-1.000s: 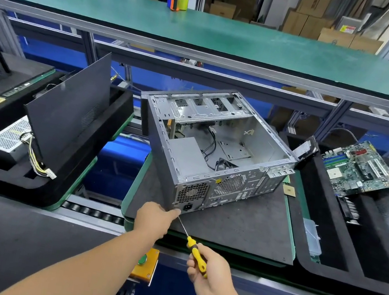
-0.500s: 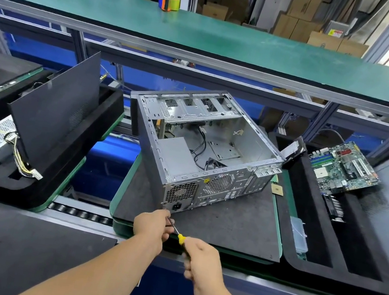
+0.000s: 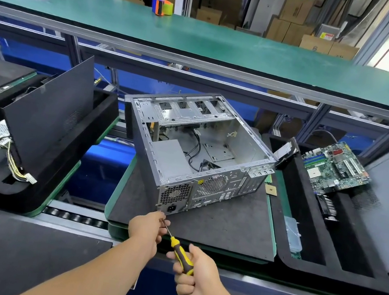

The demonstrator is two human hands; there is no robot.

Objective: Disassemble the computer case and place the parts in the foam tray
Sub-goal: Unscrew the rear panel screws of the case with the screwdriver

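Working the lower near corner of the open grey metal computer case (image 3: 194,155) at frame centre, the right hand (image 3: 196,280) grips a yellow-and-black screwdriver (image 3: 176,249) while the left hand (image 3: 146,230) pinches its shaft near the tip. Looks like a power-supply screw; next comes seating the tip squarely. Bare black mat (image 3: 226,225) lies lower right; the black foam tray (image 3: 300,249) sits at right.

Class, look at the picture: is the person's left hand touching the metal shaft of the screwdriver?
Touching. The head view shows the left hand with its fingertips pinching the shaft of the screwdriver near the tip, no gap visible.
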